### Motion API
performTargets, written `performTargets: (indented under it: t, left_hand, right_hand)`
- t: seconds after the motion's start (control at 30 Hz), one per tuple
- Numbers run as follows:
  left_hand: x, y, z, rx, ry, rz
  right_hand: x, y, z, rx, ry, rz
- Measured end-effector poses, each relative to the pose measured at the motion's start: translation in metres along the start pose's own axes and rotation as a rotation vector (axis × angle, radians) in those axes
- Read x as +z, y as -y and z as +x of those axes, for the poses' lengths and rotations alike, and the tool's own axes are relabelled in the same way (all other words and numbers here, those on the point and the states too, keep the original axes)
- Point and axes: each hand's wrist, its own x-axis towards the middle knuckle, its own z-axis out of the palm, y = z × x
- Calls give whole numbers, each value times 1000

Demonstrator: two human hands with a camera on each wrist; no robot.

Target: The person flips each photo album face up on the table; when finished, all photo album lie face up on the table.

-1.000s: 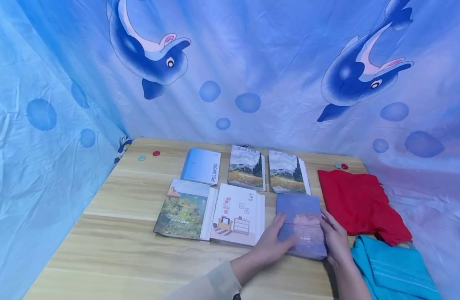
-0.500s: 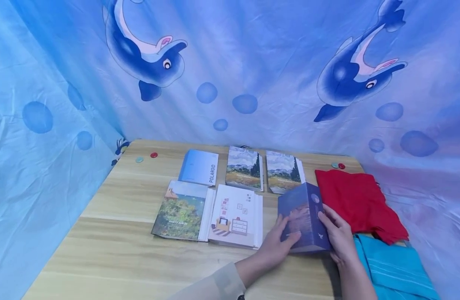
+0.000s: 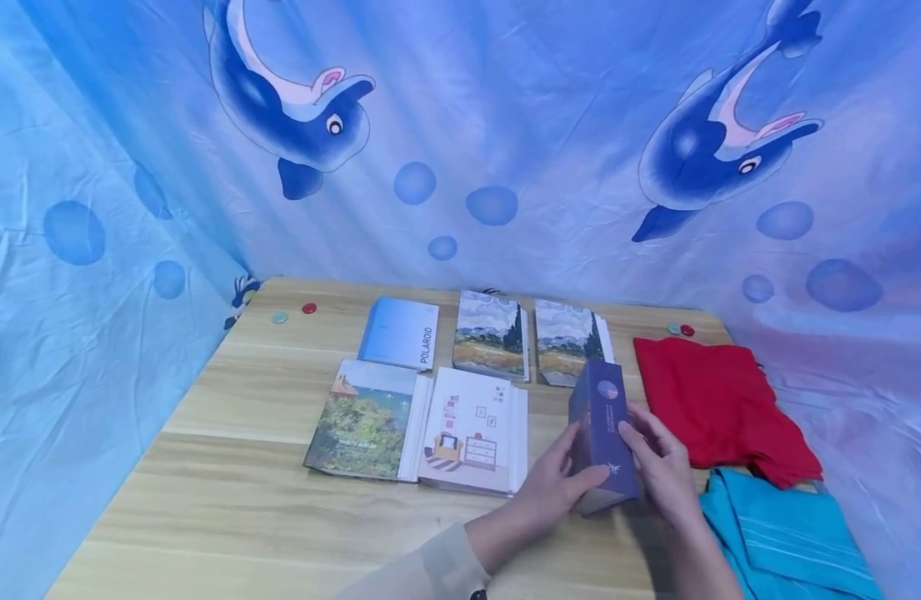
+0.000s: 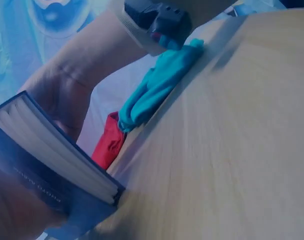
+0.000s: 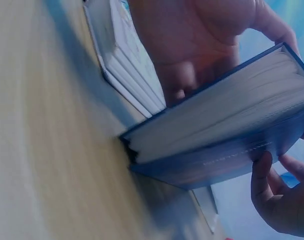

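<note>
A thick, dark blue-purple photo album point(image 3: 601, 417) is tipped up on edge, its spine facing up toward the head view. My left hand point(image 3: 546, 492) grips it from the left, thumb across the spine's lower end. On the other side, my right hand point(image 3: 664, 467) holds it with the thumb over the spine's right edge. White page edges of the photo album point(image 4: 57, 150) show in the left wrist view, its lower corner close over the table. In the right wrist view, both hands flank the album point(image 5: 217, 120).
Left of the hands lie a garden-cover album point(image 3: 362, 425) and a white illustrated album point(image 3: 471, 442). Behind are a blue Polaroid album point(image 3: 400, 333) and landscape albums point(image 3: 490, 337) point(image 3: 565, 337). Red cloth point(image 3: 715, 400) and teal cloth point(image 3: 790, 533) sit at right. Small discs point(image 3: 308, 308) lie farther back.
The album has turned from lying with its front cover up to standing with its spine up. Both hands have turned it, and the right thumb has come onto the spine.
</note>
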Motion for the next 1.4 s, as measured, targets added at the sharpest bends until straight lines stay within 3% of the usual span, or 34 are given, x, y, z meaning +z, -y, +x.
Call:
performTargets:
  t: [0.13,0.27,0.4,0.53,0.63,0.73,0.87,1.03,1.27,1.4]
  left_hand:
    - [-5,-3,-2,14,-1,-31]
    - [-8,-9,-4,178,-29,54]
    - [-13,-21,-7,319,-67,215]
    - [-19,-29,-10,356,-10,384]
    - [-22,-29,-12,337,64,473]
    - [-25,-26,-16,279,79,487]
    - [-32,-26,-19,251,8,433]
    - [-43,-25,-19,256,-67,400]
    - [-40,-6,-12,152,-11,208]
    - [-36,3,-7,36,3,219]
  right_hand:
    - [6,-7,1,-38,29,84]
    - [9,-15,3,-18,68,190]
    - [10,-26,8,22,87,135]
    - [9,-38,9,-25,137,138]
    - [9,-43,9,-55,156,161]
    - [12,-42,11,-22,133,66]
    - [18,-38,15,59,148,-63]
    - [19,-39,16,93,200,-96]
    - [9,-40,16,98,161,-205]
    - [3,-36,17,104,130,-275]
